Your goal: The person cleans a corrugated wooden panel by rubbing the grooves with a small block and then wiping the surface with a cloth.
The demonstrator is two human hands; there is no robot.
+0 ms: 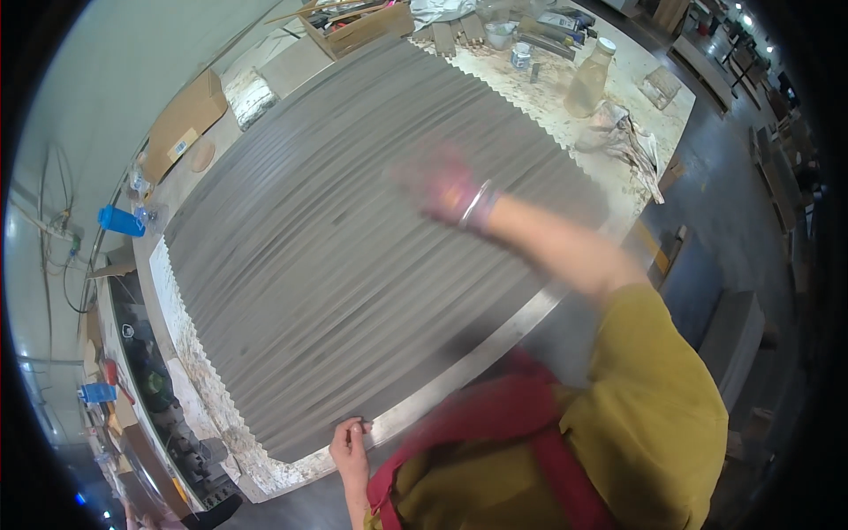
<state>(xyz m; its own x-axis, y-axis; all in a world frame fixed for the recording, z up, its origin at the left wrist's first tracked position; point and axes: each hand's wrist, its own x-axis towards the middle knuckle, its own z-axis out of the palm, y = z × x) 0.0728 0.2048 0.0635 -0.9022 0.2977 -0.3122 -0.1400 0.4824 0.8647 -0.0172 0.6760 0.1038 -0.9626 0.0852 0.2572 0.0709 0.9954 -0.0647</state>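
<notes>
A large grey panel (291,256) with ribs running across it and a wavy outline at its ends covers most of the worktable (495,349). Over the right half of the panel is my right hand (442,185), in what looks like a pinkish-red glove, with a metal bangle at the wrist. Motion smears its fingers, so what it holds, if anything, does not show. At the panel's near edge my bare left hand (350,439) has its fingers curled in. A small dark bit shows by the fingertips, too unclear to name.
At the far right stand a bottle of cloudy liquid (590,79), a small jar (521,56) and a crumpled rag (618,141). A wooden box of tools (362,31) sits at the back. On the left are a cardboard box (184,124) and a blue cup (121,221).
</notes>
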